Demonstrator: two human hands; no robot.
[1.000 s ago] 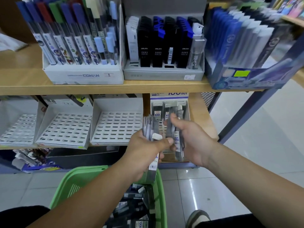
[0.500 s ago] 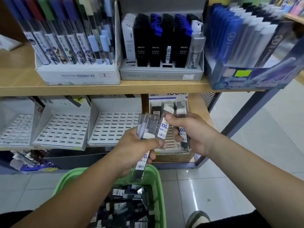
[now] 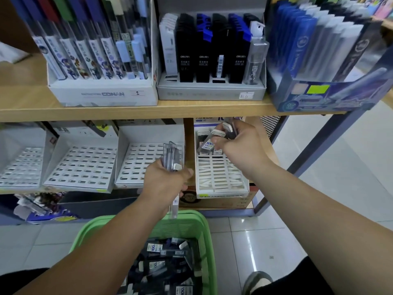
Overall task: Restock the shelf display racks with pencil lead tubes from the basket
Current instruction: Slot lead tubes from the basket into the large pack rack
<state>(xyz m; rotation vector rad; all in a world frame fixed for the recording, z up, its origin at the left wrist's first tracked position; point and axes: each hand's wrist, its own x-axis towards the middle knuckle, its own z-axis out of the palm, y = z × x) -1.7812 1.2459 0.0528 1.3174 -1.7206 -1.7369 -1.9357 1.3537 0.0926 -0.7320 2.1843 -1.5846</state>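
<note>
My left hand [image 3: 164,184] grips a bundle of clear pencil lead tubes [image 3: 171,158] upright, in front of the lower shelf. My right hand [image 3: 240,145] holds two or three lead tubes [image 3: 207,143] over the back rows of the white slotted display rack [image 3: 221,177] on the lower shelf's right end. A few tubes stand in that rack's back row, partly hidden by my hand. Below, the green basket [image 3: 191,222] holds several more lead tubes [image 3: 165,260].
Three white slotted racks [image 3: 85,165] with bare slots sit left of it on the lower shelf. The wooden upper shelf [image 3: 127,109] carries stocked boxes of pens and leads. A grey metal shelf leg [image 3: 314,145] stands right; a shoe [image 3: 255,279] rests on the tiled floor.
My right hand has moved up and away from the left hand with a few tubes, reaching to the back of the right rack. The left hand stayed put with its bundle.
</note>
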